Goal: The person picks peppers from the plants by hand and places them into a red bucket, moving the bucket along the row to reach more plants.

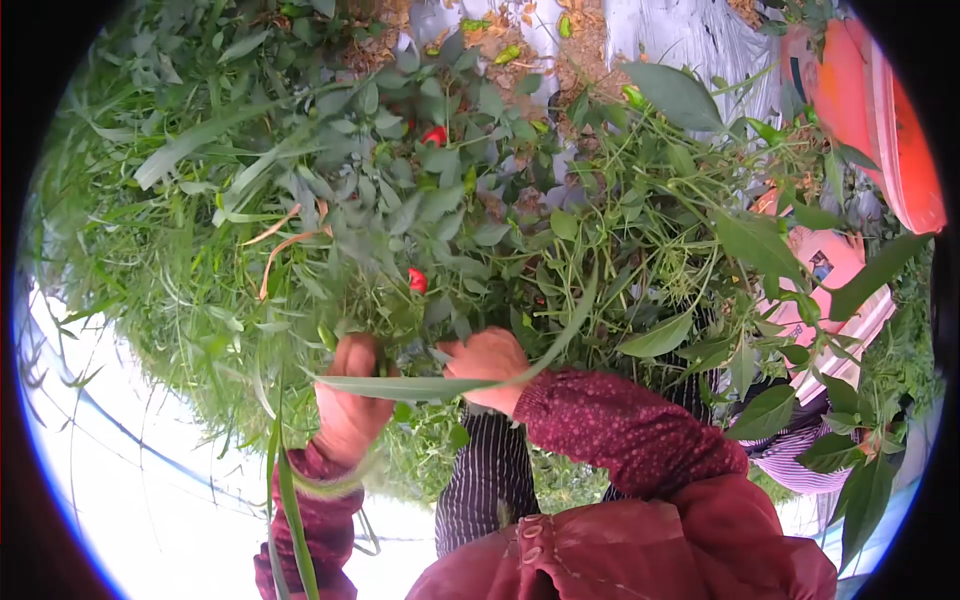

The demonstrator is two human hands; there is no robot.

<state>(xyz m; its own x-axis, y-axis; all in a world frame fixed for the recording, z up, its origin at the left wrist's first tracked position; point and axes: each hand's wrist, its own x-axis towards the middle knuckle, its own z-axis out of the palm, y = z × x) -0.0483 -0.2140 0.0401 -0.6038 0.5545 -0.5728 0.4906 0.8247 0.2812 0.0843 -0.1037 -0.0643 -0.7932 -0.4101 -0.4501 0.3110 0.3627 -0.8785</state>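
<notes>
A leafy chili plant fills the middle of the view. My left hand, in a maroon sleeve, is closed in a fist around stems at the plant's near edge. My right hand reaches into the foliage just beside it, and leaves hide its fingertips. A small red chili hangs a little beyond both hands. Another red chili sits deeper in the plant. A long grass blade crosses in front of both hands.
An orange bucket stands at the top right. White plastic sheeting and dry leaves with green chilies cover the ground beyond. Tall grass grows to the left. Striped trousers show below my hands.
</notes>
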